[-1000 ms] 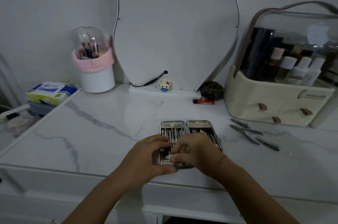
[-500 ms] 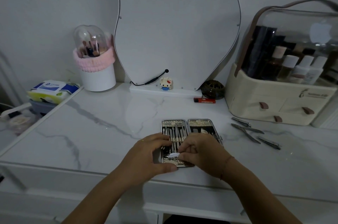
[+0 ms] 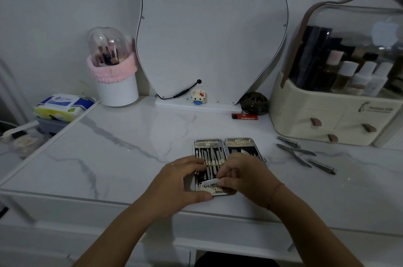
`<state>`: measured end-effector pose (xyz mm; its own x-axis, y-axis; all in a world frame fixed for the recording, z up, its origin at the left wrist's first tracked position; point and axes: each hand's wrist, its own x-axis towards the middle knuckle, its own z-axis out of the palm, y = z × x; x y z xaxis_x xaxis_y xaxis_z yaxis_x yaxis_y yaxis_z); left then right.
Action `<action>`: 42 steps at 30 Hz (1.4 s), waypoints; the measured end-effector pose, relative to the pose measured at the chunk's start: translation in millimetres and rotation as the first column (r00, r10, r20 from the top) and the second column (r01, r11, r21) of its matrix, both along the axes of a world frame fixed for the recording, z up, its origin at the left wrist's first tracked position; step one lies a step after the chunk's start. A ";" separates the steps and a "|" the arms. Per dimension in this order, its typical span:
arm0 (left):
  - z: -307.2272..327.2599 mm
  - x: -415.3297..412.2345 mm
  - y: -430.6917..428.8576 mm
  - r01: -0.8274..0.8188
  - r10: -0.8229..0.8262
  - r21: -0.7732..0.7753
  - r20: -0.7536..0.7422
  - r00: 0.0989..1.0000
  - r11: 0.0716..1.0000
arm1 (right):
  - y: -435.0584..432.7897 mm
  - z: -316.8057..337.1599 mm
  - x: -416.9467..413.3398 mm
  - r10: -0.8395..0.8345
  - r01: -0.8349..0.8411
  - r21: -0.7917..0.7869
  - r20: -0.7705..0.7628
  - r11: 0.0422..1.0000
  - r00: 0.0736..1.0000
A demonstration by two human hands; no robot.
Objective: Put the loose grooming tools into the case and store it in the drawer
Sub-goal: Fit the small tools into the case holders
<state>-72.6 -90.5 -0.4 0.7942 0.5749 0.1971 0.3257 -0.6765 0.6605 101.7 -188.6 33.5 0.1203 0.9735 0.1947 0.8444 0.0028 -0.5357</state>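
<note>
An open metal grooming case [image 3: 238,143] lies flat on the marble tabletop near its front edge, with several slim tools strapped in its left half. My left hand [image 3: 178,181] grips the case's near left corner. My right hand [image 3: 242,174] pinches a small silver tool [image 3: 208,182] low over the left half of the case. Three loose tools lie to the right: a nail clipper [image 3: 289,142], nippers [image 3: 295,153] and another clipper [image 3: 322,166].
A cream cosmetic organiser [image 3: 327,122] with small drawers stands at the back right. A mirror [image 3: 209,26], a brush holder [image 3: 113,70], a red lighter [image 3: 245,116] and a small figurine [image 3: 198,96] line the back. Wipes [image 3: 63,106] sit at the left.
A small silver tool has come into view in my right hand's fingertips over the case's near end. Both hands have stayed at the case.
</note>
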 end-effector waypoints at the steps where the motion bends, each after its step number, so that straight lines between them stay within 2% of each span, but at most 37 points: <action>1: -0.4 -0.2 0.5 -0.001 0.001 0.003 -0.002 1.000 1.000 | 0.4 0.8 1.0 0.008 -0.008 -0.001 0.016 1.000 1.000; 8: -0.5 0.9 1.5 0.010 -0.010 -0.032 0.009 1.000 0.999 | -1.8 -2.3 12.9 0.074 -0.074 -0.037 -0.007 0.997 0.997; 17: -1.4 1.3 1.7 0.012 -0.012 -0.018 -0.015 1.000 1.000 | -3.9 -8.4 18.9 0.056 -0.053 0.049 -0.066 0.997 0.996; 19: -1.6 1.1 2.2 0.016 -0.016 -0.019 -0.010 1.000 1.000 | -8.8 -7.6 29.7 -0.025 0.037 0.109 -0.109 0.993 0.994; 21: -3.0 1.1 3.1 0.018 -0.018 -0.024 -0.008 1.000 1.000 | -17.8 -6.9 52.1 -0.193 0.211 0.186 -0.113 0.960 0.975; 24: -7.0 1.1 4.9 0.013 -0.013 -0.031 0.007 1.000 0.999 | -41.1 -5.5 98.7 -0.473 0.491 0.277 -0.132 0.826 0.871; 27: -7.9 1.7 4.9 0.012 -0.011 -0.036 0.013 1.000 0.999 | -72.3 -5.1 140.5 -0.652 0.643 0.195 -0.027 0.740 0.758; 29: -7.6 1.9 4.7 0.009 -0.009 -0.036 0.015 1.000 0.999 | -90.8 -8.4 155.7 -0.690 0.683 0.106 0.060 0.723 0.721; 31: -7.7 2.2 4.8 0.004 -0.004 -0.039 0.019 1.000 0.999 | -102.6 -13.2 158.7 -0.702 0.701 0.042 0.075 0.712 0.708; 34: -8.3 2.7 4.7 0.000 0.000 -0.034 0.006 1.000 0.999 | -108.3 -20.4 156.5 -0.702 0.700 0.051 0.029 0.712 0.712; 38: -6.6 1.0 2.3 -0.004 0.003 -0.054 -0.015 1.000 0.999 | -106.5 -21.4 152.8 -0.729 0.725 0.071 0.057 0.685 0.682; 40: -6.3 0.3 1.3 -0.010 0.009 -0.060 -0.012 1.000 0.998 | -106.8 -19.3 147.4 -0.775 0.770 0.138 -0.022 0.623 0.632; 42: -5.0 0.8 -0.6 -0.025 0.028 -0.074 0.032 0.999 0.997 | -104.1 -13.5 131.2 -0.752 0.779 0.220 -0.207 0.588 0.626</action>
<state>-71.7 -91.1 -5.5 0.7722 0.6095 0.1795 0.3198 -0.6170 0.7191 232.8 -292.8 19.9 0.8246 0.4233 0.3753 0.5545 -0.4733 -0.6845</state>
